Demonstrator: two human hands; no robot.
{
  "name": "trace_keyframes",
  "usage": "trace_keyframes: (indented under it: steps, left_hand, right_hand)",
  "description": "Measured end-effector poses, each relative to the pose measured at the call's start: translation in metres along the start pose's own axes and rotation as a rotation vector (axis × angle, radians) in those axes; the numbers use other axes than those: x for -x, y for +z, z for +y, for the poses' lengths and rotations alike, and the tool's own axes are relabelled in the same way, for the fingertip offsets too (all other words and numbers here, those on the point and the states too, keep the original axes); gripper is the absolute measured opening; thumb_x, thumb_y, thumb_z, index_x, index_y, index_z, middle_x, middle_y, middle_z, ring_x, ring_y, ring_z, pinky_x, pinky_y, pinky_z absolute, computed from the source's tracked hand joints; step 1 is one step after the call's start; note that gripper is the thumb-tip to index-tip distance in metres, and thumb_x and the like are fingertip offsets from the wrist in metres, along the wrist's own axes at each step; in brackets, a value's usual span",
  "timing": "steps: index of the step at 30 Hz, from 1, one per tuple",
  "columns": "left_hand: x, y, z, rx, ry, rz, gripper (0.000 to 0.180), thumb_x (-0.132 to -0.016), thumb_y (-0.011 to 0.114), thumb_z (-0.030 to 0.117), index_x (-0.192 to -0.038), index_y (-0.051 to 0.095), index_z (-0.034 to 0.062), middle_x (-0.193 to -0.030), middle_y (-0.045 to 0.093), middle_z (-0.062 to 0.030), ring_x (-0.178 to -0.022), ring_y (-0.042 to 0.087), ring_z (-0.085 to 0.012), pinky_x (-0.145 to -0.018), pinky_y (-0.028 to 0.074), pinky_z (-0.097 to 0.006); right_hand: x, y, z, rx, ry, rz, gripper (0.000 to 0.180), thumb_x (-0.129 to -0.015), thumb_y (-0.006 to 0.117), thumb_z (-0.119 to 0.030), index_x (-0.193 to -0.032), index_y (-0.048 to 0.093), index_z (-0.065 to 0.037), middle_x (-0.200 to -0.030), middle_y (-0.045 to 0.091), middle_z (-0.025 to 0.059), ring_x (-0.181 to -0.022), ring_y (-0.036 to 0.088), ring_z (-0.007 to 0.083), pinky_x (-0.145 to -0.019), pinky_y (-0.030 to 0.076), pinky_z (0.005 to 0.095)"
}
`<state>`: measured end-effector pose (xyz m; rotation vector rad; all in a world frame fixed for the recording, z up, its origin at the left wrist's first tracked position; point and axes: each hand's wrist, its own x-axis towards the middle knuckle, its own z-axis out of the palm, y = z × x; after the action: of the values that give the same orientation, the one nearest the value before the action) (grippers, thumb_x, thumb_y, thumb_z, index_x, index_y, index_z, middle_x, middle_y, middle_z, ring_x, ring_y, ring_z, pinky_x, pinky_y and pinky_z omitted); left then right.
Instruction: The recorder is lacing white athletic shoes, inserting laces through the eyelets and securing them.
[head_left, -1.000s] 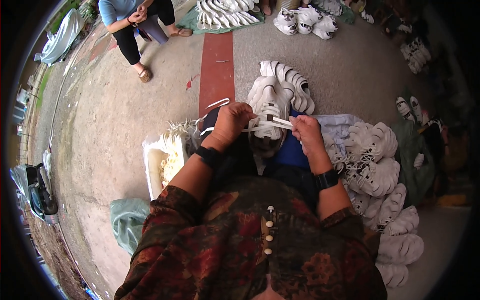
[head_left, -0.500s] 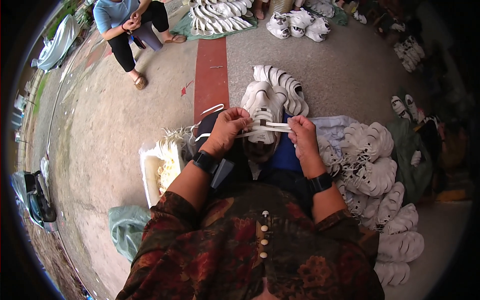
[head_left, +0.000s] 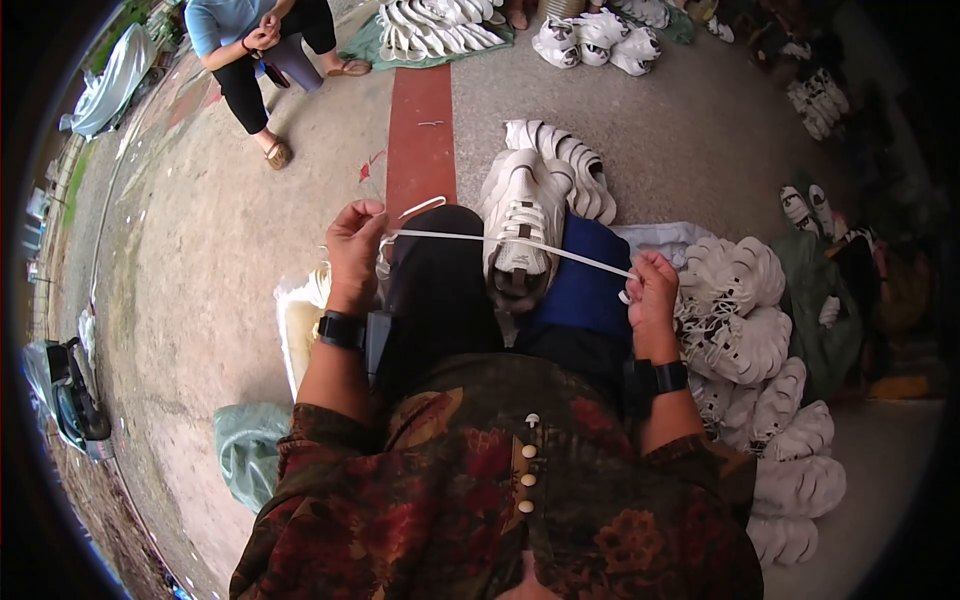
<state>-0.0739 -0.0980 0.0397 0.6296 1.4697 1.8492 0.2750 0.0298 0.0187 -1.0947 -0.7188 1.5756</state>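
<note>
Seated on grey concrete ground (head_left: pixel 200 260), lap covered in black and blue cloth. To the right of the right hand, a heap of white moulded shoe soles (head_left: pixel 760 340), stacked within easy reach; beyond both hands, more white soles (head_left: pixel 570 165) piled on the ground. Beside the left wrist, a pale sack of white laces (head_left: pixel 300 320), close for picking. Between the hands, resting on the lap toe away, a white lace-up sports shoe (head_left: pixel 520 235), likely propped there to steady it for lacing. Stretched taut across it, a flat white shoelace (head_left: pixel 450 237), pinched at one end by the left hand (head_left: pixel 352 250) and at the other by the right hand (head_left: pixel 650 295), both closed tight on it. Half a second ago, hands close together over the shoe; now drawn wide apart, lace pulled straight.
</note>
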Motion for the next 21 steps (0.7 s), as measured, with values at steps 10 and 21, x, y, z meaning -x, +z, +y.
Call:
trace_keyframes:
  steps: [10, 21]
  left_hand:
    - [0.035, 0.053, -0.006, -0.923, 0.564, -0.565, 0.047, -0.070, 0.071, 0.021, -0.108, 0.051, 0.0020, -0.099, 0.056, -0.0164, -0.095, 0.055, -0.0329, -0.079, 0.046, -0.037]
    - [0.006, 0.090, -0.023, -0.906, 0.301, -0.578, 0.028, -0.068, 0.061, 0.007, -0.094, 0.056, -0.0022, -0.079, 0.061, -0.0154, -0.077, 0.060, -0.0278, -0.070, 0.048, -0.034]
  right_hand:
    - [0.036, 0.076, 0.008, 1.368, -0.940, -0.540, 0.045, -0.063, 0.071, -0.013, -0.101, 0.052, -0.001, -0.099, 0.050, 0.0171, -0.092, 0.049, 0.0347, -0.081, 0.039, 0.0410]
    - [0.006, 0.081, 0.025, 1.446, -0.873, -0.557, 0.037, -0.064, 0.069, -0.009, -0.097, 0.053, 0.000, -0.083, 0.056, 0.0154, -0.083, 0.053, 0.0319, -0.072, 0.042, 0.0398]
